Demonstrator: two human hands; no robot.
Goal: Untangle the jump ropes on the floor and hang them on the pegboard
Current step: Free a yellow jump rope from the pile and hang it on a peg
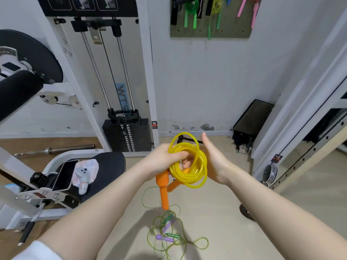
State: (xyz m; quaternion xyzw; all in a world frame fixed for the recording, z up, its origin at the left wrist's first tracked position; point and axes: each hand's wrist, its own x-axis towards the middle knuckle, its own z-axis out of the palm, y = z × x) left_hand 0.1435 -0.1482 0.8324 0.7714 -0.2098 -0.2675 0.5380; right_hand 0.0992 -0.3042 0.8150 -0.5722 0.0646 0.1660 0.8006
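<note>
My left hand [165, 160] grips a coiled yellow jump rope [189, 162] together with its two orange handles [163, 190], which point down. To the right of the coil, my right hand [214, 160] has its thumb up; its fingers reach behind the loops and are mostly hidden. Below on the floor lies a tangle of thin green rope [169, 235] with green and purple handles. The pegboard [210, 17] hangs on the wall at top centre, carrying green, yellow, pink and black ropes.
A white weight-stack machine [124, 87] stands at left with a black seat [109, 166] holding a phone and a controller. A barbell lies on the floor at left. A black bag [251, 121] leans against the wall at right beside a white rack frame [300, 113].
</note>
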